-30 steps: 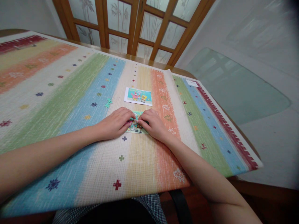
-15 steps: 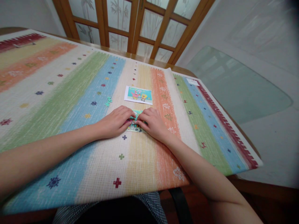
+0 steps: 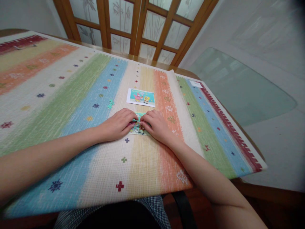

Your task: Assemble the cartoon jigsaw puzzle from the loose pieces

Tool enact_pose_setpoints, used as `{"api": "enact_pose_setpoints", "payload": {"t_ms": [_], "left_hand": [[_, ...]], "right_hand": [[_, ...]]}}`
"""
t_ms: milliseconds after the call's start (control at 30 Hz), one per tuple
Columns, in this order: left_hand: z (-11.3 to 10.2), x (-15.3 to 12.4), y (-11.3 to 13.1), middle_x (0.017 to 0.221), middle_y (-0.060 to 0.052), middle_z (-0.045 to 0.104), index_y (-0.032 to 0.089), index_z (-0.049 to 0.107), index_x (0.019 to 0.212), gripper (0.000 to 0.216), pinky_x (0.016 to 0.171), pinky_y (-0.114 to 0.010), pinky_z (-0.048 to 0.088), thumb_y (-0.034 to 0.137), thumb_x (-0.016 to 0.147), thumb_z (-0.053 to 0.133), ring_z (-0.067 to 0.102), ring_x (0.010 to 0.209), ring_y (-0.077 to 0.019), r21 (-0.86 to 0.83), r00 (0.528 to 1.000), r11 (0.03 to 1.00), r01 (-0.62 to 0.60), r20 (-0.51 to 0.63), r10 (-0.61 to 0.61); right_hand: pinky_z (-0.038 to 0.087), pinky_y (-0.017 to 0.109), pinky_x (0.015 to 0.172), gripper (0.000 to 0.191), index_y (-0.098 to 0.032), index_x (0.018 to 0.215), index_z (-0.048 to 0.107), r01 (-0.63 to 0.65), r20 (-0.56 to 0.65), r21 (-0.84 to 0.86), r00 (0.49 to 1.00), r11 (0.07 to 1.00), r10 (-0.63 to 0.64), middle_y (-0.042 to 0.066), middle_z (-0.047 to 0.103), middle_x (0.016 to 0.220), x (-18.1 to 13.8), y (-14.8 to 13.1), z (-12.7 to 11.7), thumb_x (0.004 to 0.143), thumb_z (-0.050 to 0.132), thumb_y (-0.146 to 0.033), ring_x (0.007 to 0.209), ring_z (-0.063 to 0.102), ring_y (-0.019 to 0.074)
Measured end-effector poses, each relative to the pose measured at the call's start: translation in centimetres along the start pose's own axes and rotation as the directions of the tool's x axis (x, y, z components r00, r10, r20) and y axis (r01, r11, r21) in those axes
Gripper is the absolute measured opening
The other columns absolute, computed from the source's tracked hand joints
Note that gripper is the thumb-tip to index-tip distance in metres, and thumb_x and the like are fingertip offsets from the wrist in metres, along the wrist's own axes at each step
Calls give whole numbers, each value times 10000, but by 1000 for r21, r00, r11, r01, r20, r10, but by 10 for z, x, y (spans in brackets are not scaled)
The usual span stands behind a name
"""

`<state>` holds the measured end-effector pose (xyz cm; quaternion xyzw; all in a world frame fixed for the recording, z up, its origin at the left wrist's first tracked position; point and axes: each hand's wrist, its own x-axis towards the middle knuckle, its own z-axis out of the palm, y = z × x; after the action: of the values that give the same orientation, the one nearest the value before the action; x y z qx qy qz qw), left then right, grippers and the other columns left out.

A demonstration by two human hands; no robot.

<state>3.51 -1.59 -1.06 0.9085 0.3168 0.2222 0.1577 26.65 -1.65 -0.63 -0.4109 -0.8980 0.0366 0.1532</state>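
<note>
A small jigsaw puzzle (image 3: 138, 130) with a colourful cartoon print on a teal ground lies flat on the striped tablecloth. My left hand (image 3: 120, 124) covers its left side, thumb and fingers closed in a pinch at a puzzle piece near the middle. From the other side my right hand (image 3: 156, 125) leans over the puzzle, its thumb and fingertips also pinched together at a piece. The two sets of fingertips nearly meet. My fingers hide most of the pieces they touch. Just beyond lies a white-edged picture card (image 3: 141, 97) with cartoon figures.
A few loose teal puzzle pieces (image 3: 110, 104) lie together beyond my left hand. The striped tablecloth (image 3: 107, 171) covers the table, with a small white label (image 3: 196, 84) at the far right. Wooden glass-paned doors (image 3: 135, 28) stand behind the table.
My right fingertips have shifted very slightly right, showing a bit more of the puzzle's middle. My left hand stays almost in place, and the card and loose pieces have not moved.
</note>
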Motion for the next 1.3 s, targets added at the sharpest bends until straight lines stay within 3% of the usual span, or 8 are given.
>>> {"api": "enact_pose_setpoints", "payload": {"t_ms": [167, 500, 1067, 1300], "left_hand": [[0, 0, 0, 1156, -138, 630, 141, 586, 1185, 258, 1022, -455, 447, 270, 1021, 435, 549, 1141, -272, 4, 1000, 1000, -8, 7, 8], [-3, -1, 1, 1184, -113, 621, 173, 586, 1164, 229, 1029, -447, 437, 274, 972, 512, 544, 1155, -268, -3, 999, 999, -32, 32, 32], [-2, -2, -3, 1241, -92, 609, 231, 667, 1104, 189, 1055, -464, 427, 328, 957, 600, 526, 1217, -275, 20, 997, 998, -59, 58, 58], [-3, -2, -2, 1238, -97, 611, 219, 684, 1088, 182, 1044, -463, 435, 317, 957, 604, 533, 1212, -276, 18, 997, 998, -56, 60, 55]], "right_hand": [[364, 367, 877, 224, -237, 1047, 745, 84, 11, 133, 996, 988, -86, 64, 654, 981, -8, 6, -15, 1016, 568, -371, 987, 538, 227], [360, 389, 882, 223, -265, 1108, 771, 167, 79, 48, 982, 985, -170, 67, 657, 1004, -12, 6, -21, 1006, 589, -343, 993, 535, 233], [360, 402, 884, 224, -270, 1145, 757, 145, 155, 3, 977, 989, -144, 67, 666, 1044, -18, -5, -34, 986, 599, -272, 992, 544, 240], [405, 387, 883, 238, -260, 1182, 738, 122, 158, 124, 977, 985, -141, 79, 668, 1107, -20, 2, -34, 979, 619, -294, 1029, 552, 236]]}}
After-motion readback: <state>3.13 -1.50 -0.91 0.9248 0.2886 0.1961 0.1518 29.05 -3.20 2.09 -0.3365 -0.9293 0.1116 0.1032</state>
